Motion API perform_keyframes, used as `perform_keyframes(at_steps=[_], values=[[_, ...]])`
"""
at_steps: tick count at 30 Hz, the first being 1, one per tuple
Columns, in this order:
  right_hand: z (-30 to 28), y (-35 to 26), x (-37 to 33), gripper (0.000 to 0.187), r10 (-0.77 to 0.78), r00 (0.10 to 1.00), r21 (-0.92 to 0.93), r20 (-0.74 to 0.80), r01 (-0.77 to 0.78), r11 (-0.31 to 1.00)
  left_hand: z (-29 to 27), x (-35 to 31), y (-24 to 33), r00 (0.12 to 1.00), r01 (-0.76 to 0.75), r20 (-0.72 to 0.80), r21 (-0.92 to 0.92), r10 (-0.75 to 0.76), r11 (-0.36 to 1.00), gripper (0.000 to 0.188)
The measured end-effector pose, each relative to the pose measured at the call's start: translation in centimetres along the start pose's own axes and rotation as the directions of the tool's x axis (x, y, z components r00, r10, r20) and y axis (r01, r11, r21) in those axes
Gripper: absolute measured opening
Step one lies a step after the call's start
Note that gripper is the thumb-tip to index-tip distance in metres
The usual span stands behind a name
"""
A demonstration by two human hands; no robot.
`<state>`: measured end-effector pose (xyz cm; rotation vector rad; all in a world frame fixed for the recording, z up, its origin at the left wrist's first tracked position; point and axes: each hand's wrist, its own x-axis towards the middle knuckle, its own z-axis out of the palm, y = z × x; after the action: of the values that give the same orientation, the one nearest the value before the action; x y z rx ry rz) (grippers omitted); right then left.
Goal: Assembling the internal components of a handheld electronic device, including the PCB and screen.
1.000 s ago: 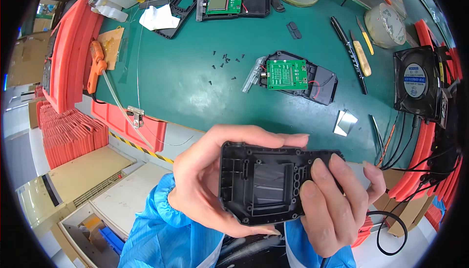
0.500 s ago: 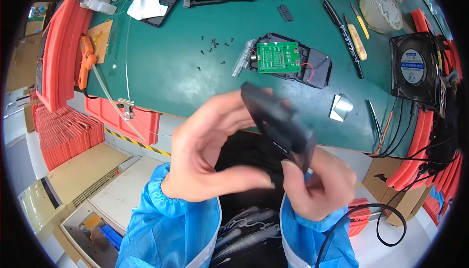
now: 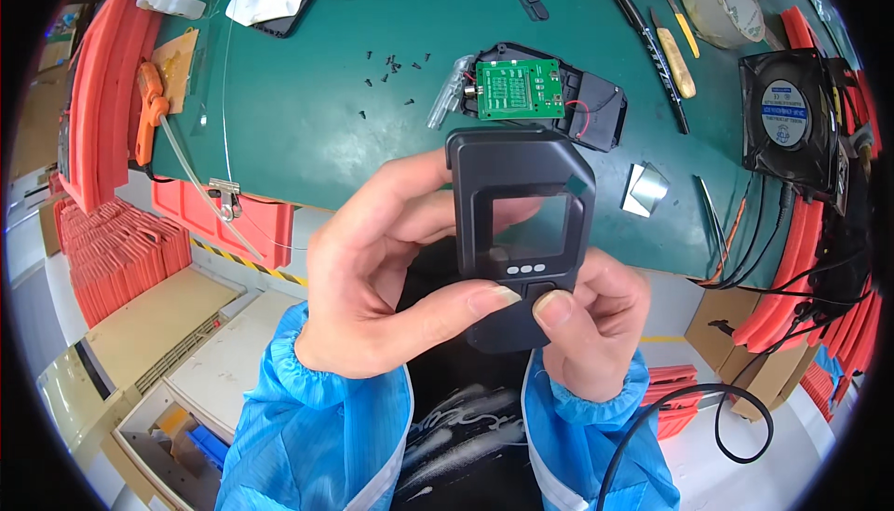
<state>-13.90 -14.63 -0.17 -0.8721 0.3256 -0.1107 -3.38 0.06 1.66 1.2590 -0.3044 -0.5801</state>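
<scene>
Between both hands, upright and facing me, is a black plastic device housing (image 3: 473,222) with a see-through display window and small pale marks below it. My left hand (image 3: 382,269) grips its left side, thumb lying across the front under the window. My right hand (image 3: 596,320) pinches the lower right part, thumb on the front at the key area. Beyond them on the green bench lies an opened black case half (image 3: 610,120) carrying a green circuit board (image 3: 517,89), with a clear plastic-wrapped piece (image 3: 450,94) at its left end.
Several small black screws (image 3: 393,66) lie left of the case half. A black marker (image 3: 649,54), a wooden-handled knife (image 3: 675,62) and tweezers (image 3: 712,218) are at right, near a fan (image 3: 787,124). An orange glue gun (image 3: 149,110) rests at the left edge. A black keypad piece (image 3: 533,4) lies farther back.
The housing has turned from a tilted, edge-on pose to facing me. My left thumb has come onto its front, and my right hand has shifted slightly left and up.
</scene>
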Motion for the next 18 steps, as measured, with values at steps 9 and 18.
perform_keyframes(at_steps=[9,18], values=[[0.5,0.2,-0.2,0.019,-0.02,0.999,-0.005,0.05,0.02,1.0,0.2,0.5,0.5,0.999,0.013,-0.046,0.027,-0.011,1.0,0.061],[0.6,0.2,-0.6,0.019,0.008,1.0,-0.042,-0.017,-0.008,0.999,0.3,0.9,0.4,0.988,0.112,-0.11,0.055,-0.106,0.992,0.04]])
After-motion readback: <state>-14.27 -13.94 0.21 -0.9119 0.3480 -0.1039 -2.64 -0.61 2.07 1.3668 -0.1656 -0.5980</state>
